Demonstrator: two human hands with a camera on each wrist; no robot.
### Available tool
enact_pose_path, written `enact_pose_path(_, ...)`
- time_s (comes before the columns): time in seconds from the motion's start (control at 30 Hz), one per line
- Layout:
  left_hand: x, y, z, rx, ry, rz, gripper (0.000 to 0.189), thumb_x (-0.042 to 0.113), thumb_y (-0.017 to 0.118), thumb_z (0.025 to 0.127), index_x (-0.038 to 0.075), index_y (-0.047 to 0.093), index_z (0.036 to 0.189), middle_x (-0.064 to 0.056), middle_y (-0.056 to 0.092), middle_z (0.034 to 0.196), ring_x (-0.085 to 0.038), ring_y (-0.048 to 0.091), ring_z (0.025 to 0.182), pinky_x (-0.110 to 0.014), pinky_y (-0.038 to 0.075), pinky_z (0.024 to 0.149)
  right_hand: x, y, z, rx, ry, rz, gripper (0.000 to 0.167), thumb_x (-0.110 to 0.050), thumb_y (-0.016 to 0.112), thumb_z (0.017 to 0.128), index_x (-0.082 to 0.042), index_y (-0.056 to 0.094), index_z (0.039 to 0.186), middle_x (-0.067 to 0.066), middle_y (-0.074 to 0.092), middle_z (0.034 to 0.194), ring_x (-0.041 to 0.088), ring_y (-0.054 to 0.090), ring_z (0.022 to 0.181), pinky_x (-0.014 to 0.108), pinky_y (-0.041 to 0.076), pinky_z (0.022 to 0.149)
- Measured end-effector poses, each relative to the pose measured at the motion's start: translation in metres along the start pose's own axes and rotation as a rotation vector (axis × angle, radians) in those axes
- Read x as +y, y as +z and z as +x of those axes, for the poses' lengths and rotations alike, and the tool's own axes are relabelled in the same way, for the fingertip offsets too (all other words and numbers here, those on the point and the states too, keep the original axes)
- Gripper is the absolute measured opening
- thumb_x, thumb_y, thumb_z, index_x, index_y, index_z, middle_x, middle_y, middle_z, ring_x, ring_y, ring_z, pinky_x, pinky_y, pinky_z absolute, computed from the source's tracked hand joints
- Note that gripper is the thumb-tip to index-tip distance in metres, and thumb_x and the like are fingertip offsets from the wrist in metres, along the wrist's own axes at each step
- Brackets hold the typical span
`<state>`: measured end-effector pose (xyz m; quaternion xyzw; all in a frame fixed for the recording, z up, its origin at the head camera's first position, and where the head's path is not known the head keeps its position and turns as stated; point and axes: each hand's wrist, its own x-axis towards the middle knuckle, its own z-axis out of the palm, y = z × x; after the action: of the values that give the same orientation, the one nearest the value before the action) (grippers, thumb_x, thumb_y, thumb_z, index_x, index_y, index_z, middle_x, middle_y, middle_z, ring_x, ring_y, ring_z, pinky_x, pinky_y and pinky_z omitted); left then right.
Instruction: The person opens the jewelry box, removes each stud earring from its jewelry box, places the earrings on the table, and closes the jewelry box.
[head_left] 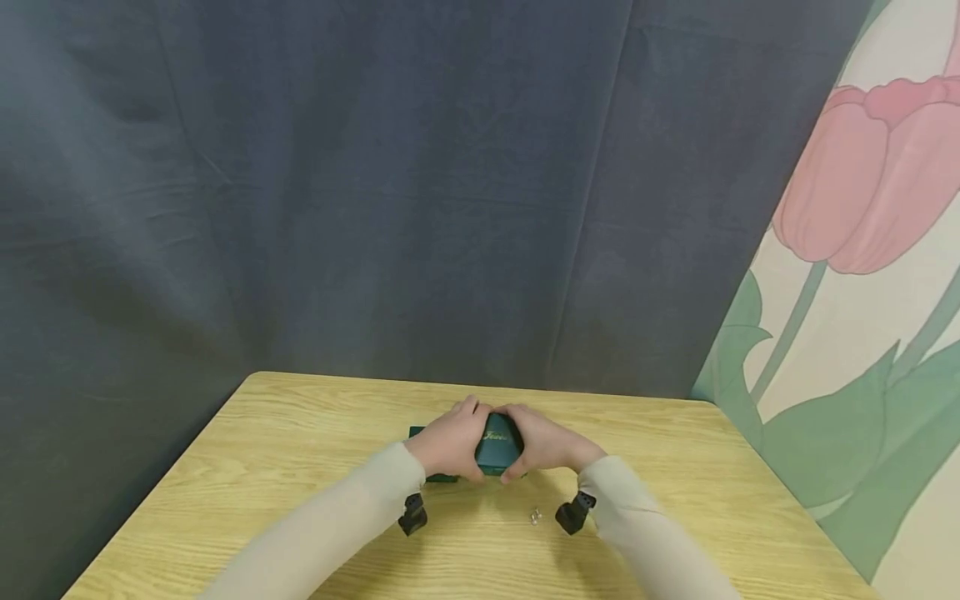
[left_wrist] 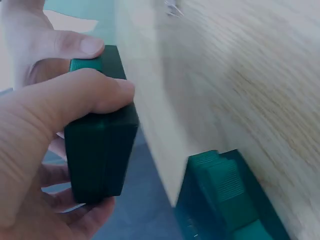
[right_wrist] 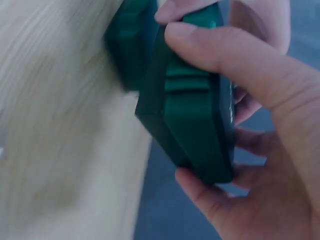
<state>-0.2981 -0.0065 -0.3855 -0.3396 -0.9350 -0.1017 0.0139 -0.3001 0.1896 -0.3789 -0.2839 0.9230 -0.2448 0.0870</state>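
A dark green jewelry box [head_left: 497,448] with gold lettering on its lid is held between my two hands, lifted off the table in the wrist views. My left hand [head_left: 452,439] grips its left side, thumb on the near edge and fingers curled round the far edge. The right hand [head_left: 546,439] grips the opposite side in the same way. The box's lid looks closed in the right wrist view. Beside my left hand a second green box [left_wrist: 220,185] rests on the table, partly hidden by that hand in the head view.
A small shiny silvery piece [head_left: 535,516] lies on the wooden table [head_left: 300,450] nearer to me, between the wrists. Each wrist carries a black camera. A dark curtain [head_left: 375,208] hangs behind the table, with a tulip-painted wall [head_left: 847,333] on the right.
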Motion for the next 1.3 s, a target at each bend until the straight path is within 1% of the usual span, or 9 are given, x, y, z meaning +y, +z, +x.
enact_pose_path(0.07,0.001,-0.007,-0.011,0.027,0.010,-0.054,0.094,0.040,0.086,0.068,0.007,0.038,0.142,-0.009,0.042,0.128,-0.019,0.049,0.110,-0.032,0.049,0.090,-0.012,-0.004,-0.006,0.019,-0.020,-0.023,0.095,-0.026,0.090,0.066,-0.005,0.037,0.142,0.012,0.047,0.135,0.028,0.048,0.116,0.048,0.044,0.093)
enact_pose_path(0.13,0.003,-0.011,-0.021,0.049,0.022,-0.089,0.092,0.036,0.086,0.068,0.008,0.038,0.142,-0.007,0.042,0.127,-0.018,0.048,0.109,-0.032,0.049,0.089,-0.023,-0.005,-0.012,0.026,-0.030,-0.034,0.095,-0.027,0.090,0.066,-0.005,0.038,0.142,0.011,0.048,0.134,0.027,0.048,0.114,0.047,0.044,0.091)
enact_pose_path(0.23,0.007,-0.013,-0.037,0.055,0.026,-0.130,0.091,0.034,0.086,0.068,0.008,0.038,0.141,-0.006,0.041,0.125,-0.017,0.047,0.108,-0.032,0.049,0.088,-0.037,-0.004,-0.022,0.017,-0.032,-0.031,0.093,-0.027,0.090,0.065,-0.006,0.040,0.141,0.009,0.050,0.129,0.025,0.048,0.109,0.045,0.045,0.087)
enact_pose_path(0.37,0.014,-0.008,-0.055,0.025,0.019,-0.179,0.091,0.034,0.086,0.068,0.008,0.038,0.141,-0.005,0.041,0.123,-0.016,0.046,0.106,-0.030,0.049,0.085,-0.046,0.005,-0.034,-0.031,-0.016,-0.025,0.093,-0.030,0.090,0.065,-0.008,0.041,0.141,0.007,0.049,0.125,0.023,0.047,0.106,0.042,0.045,0.083)
enact_pose_path(0.5,0.018,0.001,-0.067,-0.032,0.012,-0.223,0.090,0.036,0.086,0.068,0.009,0.039,0.140,-0.003,0.040,0.122,-0.013,0.046,0.104,-0.027,0.049,0.083,-0.045,0.018,-0.042,-0.089,-0.005,0.012,0.092,-0.034,0.089,0.066,-0.009,0.041,0.141,0.004,0.049,0.124,0.021,0.047,0.105,0.038,0.046,0.082)
enact_pose_path(0.67,0.015,0.018,-0.073,-0.092,0.008,-0.257,0.088,0.037,0.086,0.067,0.010,0.041,0.137,0.000,0.040,0.118,-0.010,0.045,0.102,-0.025,0.049,0.083,-0.039,0.036,-0.042,-0.152,0.009,0.054,0.091,-0.037,0.088,0.067,-0.011,0.041,0.140,0.002,0.050,0.125,0.019,0.049,0.106,0.034,0.046,0.083)
enact_pose_path(0.9,0.010,0.037,-0.076,-0.147,-0.009,-0.276,0.087,0.038,0.087,0.065,0.010,0.043,0.134,0.001,0.040,0.115,-0.008,0.045,0.100,-0.024,0.048,0.085,-0.031,0.057,-0.037,-0.208,0.044,0.051,0.089,-0.040,0.087,0.067,-0.012,0.042,0.138,0.000,0.051,0.122,0.016,0.049,0.103,0.032,0.046,0.082)
enact_pose_path(1.17,0.006,0.044,-0.077,-0.168,-0.027,-0.289,0.087,0.037,0.087,0.063,0.011,0.043,0.133,0.002,0.040,0.113,-0.008,0.046,0.099,-0.024,0.047,0.085,-0.029,0.064,-0.034,-0.226,0.068,0.051,0.087,-0.040,0.088,0.067,-0.014,0.043,0.137,-0.002,0.052,0.119,0.014,0.049,0.101,0.031,0.046,0.081)
enact_pose_path(1.3,0.005,0.046,-0.077,-0.174,-0.036,-0.302,0.088,0.037,0.088,0.063,0.012,0.042,0.134,0.002,0.040,0.114,-0.010,0.046,0.102,-0.025,0.047,0.085,-0.029,0.065,-0.034,-0.225,0.071,0.050,0.087,-0.040,0.087,0.067,-0.014,0.043,0.137,-0.002,0.052,0.119,0.014,0.048,0.102,0.031,0.046,0.080)
